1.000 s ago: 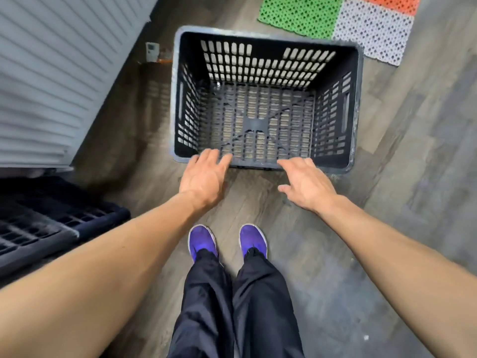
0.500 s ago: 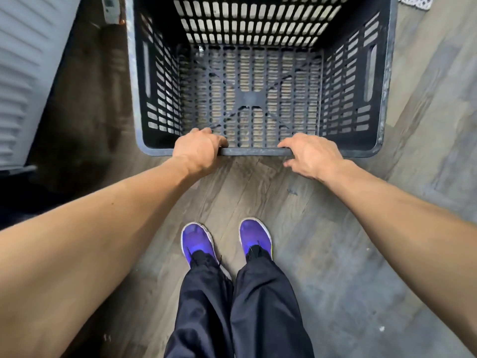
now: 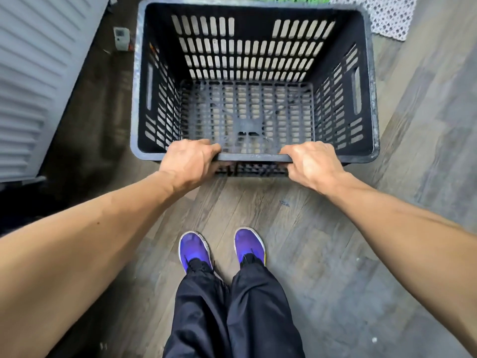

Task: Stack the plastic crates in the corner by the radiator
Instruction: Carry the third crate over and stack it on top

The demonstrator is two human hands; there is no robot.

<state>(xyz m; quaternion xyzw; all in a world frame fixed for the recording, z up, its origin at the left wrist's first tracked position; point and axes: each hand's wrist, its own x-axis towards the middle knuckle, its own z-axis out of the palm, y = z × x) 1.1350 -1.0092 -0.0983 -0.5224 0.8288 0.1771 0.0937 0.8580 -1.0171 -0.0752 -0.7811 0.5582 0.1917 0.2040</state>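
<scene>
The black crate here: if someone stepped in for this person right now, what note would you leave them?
Left hand: fingers curled over the near rim of the black crate.
Right hand: same grip on that rim, further along.
Crate: empty, open side up, above the wood floor just ahead of the shoes; the radiator is to its left, apart from it.
Done: both hands have hold. Whether it is off the floor I cannot tell.
Left: carry it to the corner by the radiator and stack it; no other crate shows clearly.

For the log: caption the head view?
Near rim of an empty black plastic crate gripped by left hand and right hand, beside the radiator.
</scene>
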